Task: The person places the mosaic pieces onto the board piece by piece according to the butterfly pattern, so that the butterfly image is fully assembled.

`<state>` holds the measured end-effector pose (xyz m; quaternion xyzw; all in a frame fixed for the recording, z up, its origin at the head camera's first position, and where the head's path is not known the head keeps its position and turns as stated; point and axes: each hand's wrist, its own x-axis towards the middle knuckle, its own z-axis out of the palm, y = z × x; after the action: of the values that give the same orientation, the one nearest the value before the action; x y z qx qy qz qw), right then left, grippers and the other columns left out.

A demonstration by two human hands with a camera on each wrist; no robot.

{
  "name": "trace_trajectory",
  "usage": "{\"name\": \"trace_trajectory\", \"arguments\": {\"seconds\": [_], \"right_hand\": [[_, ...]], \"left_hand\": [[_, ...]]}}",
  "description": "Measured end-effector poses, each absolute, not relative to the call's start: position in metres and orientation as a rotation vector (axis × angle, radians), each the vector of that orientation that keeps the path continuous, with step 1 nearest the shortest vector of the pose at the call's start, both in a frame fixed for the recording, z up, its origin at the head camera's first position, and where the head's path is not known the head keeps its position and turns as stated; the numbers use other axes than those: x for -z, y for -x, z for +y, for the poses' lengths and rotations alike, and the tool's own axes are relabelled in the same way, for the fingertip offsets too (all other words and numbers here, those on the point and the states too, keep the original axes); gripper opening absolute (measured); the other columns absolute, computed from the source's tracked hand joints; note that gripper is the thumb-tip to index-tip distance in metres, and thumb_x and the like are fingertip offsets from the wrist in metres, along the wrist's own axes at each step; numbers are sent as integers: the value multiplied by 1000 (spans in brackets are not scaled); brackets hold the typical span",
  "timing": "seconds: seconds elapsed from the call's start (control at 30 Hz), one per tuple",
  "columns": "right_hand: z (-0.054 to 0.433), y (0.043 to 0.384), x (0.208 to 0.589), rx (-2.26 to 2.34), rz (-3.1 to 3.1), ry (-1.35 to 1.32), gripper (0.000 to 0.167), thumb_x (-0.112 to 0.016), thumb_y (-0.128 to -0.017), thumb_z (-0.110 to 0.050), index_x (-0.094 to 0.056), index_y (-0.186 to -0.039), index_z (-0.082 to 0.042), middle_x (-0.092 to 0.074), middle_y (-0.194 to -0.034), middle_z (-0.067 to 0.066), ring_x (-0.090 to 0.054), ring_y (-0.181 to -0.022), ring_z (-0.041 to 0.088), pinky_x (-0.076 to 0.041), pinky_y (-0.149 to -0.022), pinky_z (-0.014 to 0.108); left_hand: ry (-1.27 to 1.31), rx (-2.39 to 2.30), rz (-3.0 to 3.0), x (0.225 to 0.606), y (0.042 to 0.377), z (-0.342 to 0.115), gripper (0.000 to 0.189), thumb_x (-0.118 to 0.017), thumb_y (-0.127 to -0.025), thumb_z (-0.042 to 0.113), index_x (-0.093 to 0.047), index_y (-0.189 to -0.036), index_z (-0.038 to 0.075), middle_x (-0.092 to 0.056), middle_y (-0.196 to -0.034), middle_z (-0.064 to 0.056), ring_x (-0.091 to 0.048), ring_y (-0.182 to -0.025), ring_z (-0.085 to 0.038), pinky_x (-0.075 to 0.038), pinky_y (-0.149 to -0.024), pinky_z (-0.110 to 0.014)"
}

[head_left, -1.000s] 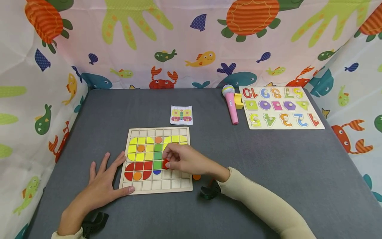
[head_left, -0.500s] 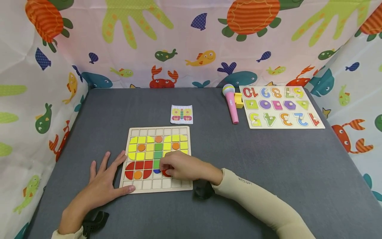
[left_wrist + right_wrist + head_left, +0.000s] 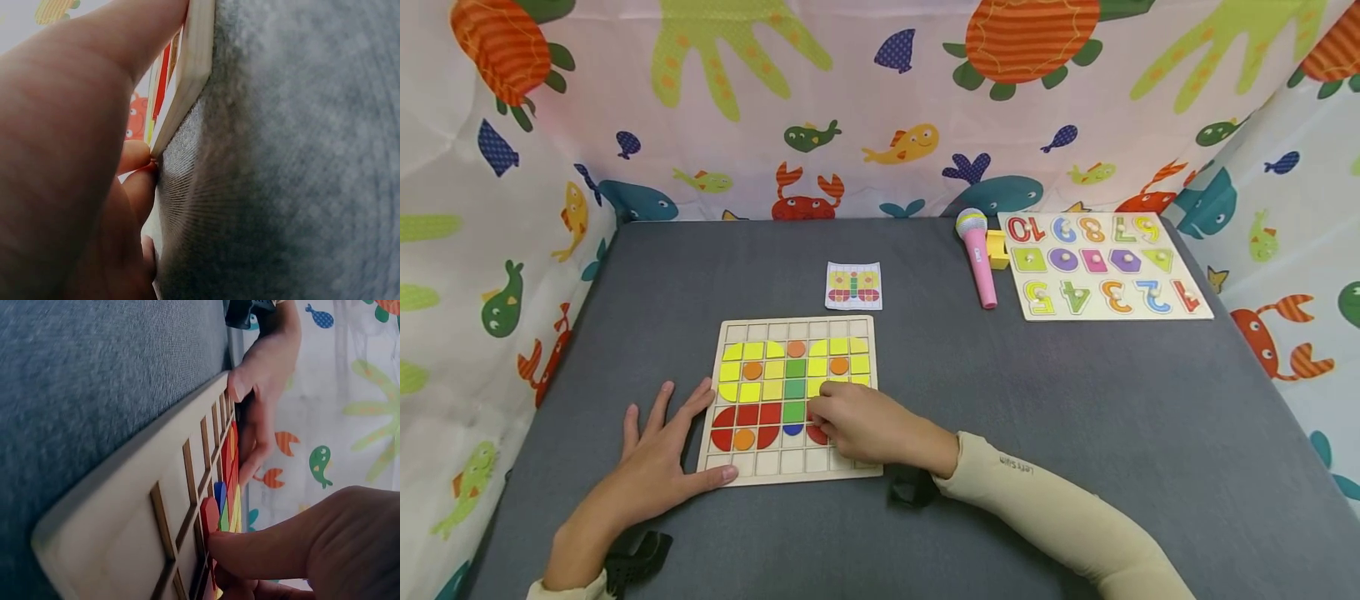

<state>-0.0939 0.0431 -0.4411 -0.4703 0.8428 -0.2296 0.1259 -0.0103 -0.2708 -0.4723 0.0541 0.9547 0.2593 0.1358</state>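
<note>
A wooden grid board (image 3: 767,462) lies on the grey cloth, bearing yellow, red, green and orange tiles in a butterfly pattern. My left hand (image 3: 655,454) spreads along its left side, thumb on the front corner and a fingertip at the left edge. Over the lower right of the pattern, my right hand (image 3: 868,427) has its fingers curled down at a red tile (image 3: 209,515). In the right wrist view the thumb touches this tile, beside a blue half-round tile (image 3: 220,495); the other fingers are mostly hidden. Green squares (image 3: 794,389) form the middle column.
Behind the board lies a small pattern card (image 3: 853,287) with a butterfly design. Farther right are a pink toy microphone (image 3: 979,262), a yellow block (image 3: 997,250) and a number-and-shape puzzle board (image 3: 1108,267). A printed curtain (image 3: 857,83) encloses the back and sides.
My right hand has come down and nearer me from the upper right wing, uncovering an orange disc there. A rounded red tile now shows beside the blue one. The left hand stays put.
</note>
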Motion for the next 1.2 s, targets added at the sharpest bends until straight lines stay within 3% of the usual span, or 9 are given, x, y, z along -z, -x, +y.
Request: {"name": "trace_trajectory", "arguments": {"seconds": [0.23, 0.57, 0.93, 1.2], "right_hand": [[51, 95, 441, 725, 2499, 1361, 13, -69, -101, -5, -70, -90, -12, -54, -81, -4, -51, -73, 12, -43, -65, 22], [41, 86, 443, 493, 2591, 1457, 7, -73, -102, -20, -71, -98, -15, -58, -84, -4, -52, -75, 9, -44, -63, 22], [46, 84, 442, 419, 2677, 1386, 14, -71, -104, -28, -73, -100, -15, -61, -83, -2, -53, -71, 11, -45, -57, 24], [91, 99, 437, 747, 2589, 1320, 4, -75, -101, -11, -75, -101, -7, -63, -89, -1, -55, -74, 12, -50, -66, 25]], "left_hand": [[-160, -753, 2762, 472, 9, -272, 122, -84, -81, 69, -24, -170, 12, -17, -177, -17, 8, -159, -51, 22, -114, -74], [-149, -742, 2758, 471, 9, -271, 123, -84, -80, 70, -23, -171, 12, -17, -177, -18, 8, -159, -52, 23, -114, -74], [-149, -753, 2750, 470, 11, -270, 123, -84, -81, 69, -23, -171, 12, -17, -177, -19, 9, -159, -52, 23, -114, -74], [-151, -750, 2747, 470, 10, -270, 124, -85, -81, 69, -22, -171, 12, -16, -177, -19, 9, -159, -52, 23, -114, -74]]}}
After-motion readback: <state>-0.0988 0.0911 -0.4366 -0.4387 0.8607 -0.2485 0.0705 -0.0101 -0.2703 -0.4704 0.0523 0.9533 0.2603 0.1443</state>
